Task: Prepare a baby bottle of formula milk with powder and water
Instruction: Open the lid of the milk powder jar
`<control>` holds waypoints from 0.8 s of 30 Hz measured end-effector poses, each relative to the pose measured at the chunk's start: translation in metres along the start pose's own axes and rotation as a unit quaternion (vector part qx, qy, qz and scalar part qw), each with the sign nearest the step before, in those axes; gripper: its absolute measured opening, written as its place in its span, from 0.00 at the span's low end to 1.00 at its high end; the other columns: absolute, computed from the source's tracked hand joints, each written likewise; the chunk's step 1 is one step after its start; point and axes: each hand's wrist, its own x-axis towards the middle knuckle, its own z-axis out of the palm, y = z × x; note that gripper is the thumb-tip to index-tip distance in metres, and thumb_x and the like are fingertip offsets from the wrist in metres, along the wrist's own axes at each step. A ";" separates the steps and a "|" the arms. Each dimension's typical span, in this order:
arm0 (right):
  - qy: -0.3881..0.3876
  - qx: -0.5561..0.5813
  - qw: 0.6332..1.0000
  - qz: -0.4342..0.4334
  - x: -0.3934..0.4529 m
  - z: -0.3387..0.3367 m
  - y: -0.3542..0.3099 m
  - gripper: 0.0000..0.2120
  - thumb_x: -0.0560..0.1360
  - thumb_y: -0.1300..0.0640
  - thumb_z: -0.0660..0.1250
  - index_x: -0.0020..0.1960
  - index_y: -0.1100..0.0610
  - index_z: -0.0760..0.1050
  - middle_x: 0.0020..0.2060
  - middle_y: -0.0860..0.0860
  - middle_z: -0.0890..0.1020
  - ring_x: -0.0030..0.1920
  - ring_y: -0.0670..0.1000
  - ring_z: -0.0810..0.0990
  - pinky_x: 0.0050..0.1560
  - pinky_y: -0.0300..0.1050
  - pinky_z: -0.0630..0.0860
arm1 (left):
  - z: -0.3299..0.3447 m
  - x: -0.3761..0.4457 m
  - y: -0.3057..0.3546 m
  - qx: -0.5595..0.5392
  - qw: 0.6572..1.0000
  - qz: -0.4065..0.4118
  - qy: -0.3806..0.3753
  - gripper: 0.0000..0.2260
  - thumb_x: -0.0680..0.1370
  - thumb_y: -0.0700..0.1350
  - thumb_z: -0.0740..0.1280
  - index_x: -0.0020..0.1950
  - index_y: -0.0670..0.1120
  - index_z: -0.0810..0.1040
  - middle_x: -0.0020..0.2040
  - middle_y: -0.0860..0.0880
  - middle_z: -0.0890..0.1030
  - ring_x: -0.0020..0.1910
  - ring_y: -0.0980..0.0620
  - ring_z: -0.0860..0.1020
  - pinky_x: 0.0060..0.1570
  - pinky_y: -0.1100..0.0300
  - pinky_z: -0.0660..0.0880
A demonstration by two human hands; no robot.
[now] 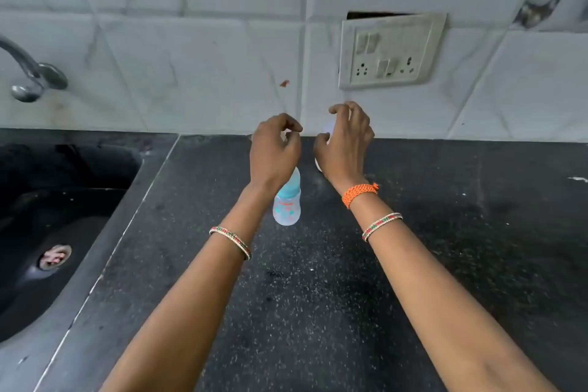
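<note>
On the black counter (318, 296), at twelve o'clock, the left hand (273, 149) curled empty above the baby bottle (287, 205) while the right hand (345, 143) loosely cupped a white container (327, 130), apparently gathering supplies; opening it likely comes next.

Baby bottle (286, 205) on counter (413, 248), sink (47, 200) to its left; socket panel (393, 51) on wall behind

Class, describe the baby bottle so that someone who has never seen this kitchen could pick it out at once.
Start at the black sink on the left and move right onto the dark speckled counter. The baby bottle stands upright there, below the left hand. It alone has a clear printed body with a light blue collar.
</note>
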 end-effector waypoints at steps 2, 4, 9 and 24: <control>-0.007 -0.010 1.000 0.023 0.005 0.010 0.009 0.19 0.68 0.63 0.65 0.59 0.57 0.71 0.62 0.55 0.71 0.64 0.57 0.68 0.62 0.58 0.67 | 0.002 0.013 -0.006 -0.030 0.999 -0.021 -0.011 0.08 0.71 0.40 0.58 0.40 0.49 0.75 0.35 0.56 0.77 0.36 0.53 0.77 0.39 0.56 0.74; -0.030 -0.021 0.998 0.043 0.010 0.023 0.023 0.19 0.69 0.61 0.66 0.60 0.56 0.71 0.63 0.55 0.70 0.66 0.57 0.67 0.63 0.59 0.66 | 0.004 0.027 -0.015 -0.025 0.999 -0.039 -0.019 0.09 0.72 0.38 0.58 0.41 0.48 0.76 0.34 0.56 0.77 0.31 0.59 0.75 0.36 0.64 0.71; -0.123 -0.101 0.984 0.082 0.049 0.053 0.043 0.25 0.71 0.49 0.68 0.65 0.56 0.68 0.67 0.58 0.67 0.70 0.60 0.62 0.64 0.61 0.63 | 0.009 0.061 -0.035 -0.029 0.998 -0.044 -0.017 0.09 0.72 0.39 0.58 0.42 0.45 0.78 0.38 0.55 0.78 0.36 0.62 0.74 0.37 0.69 0.69; -0.333 -0.107 0.925 0.147 0.085 0.052 0.044 0.24 0.71 0.51 0.72 0.63 0.59 0.73 0.60 0.61 0.74 0.62 0.65 0.71 0.60 0.62 0.73 | 0.007 0.077 -0.057 -0.022 0.996 -0.071 -0.040 0.11 0.75 0.35 0.58 0.44 0.44 0.79 0.42 0.49 0.80 0.37 0.62 0.74 0.37 0.69 0.72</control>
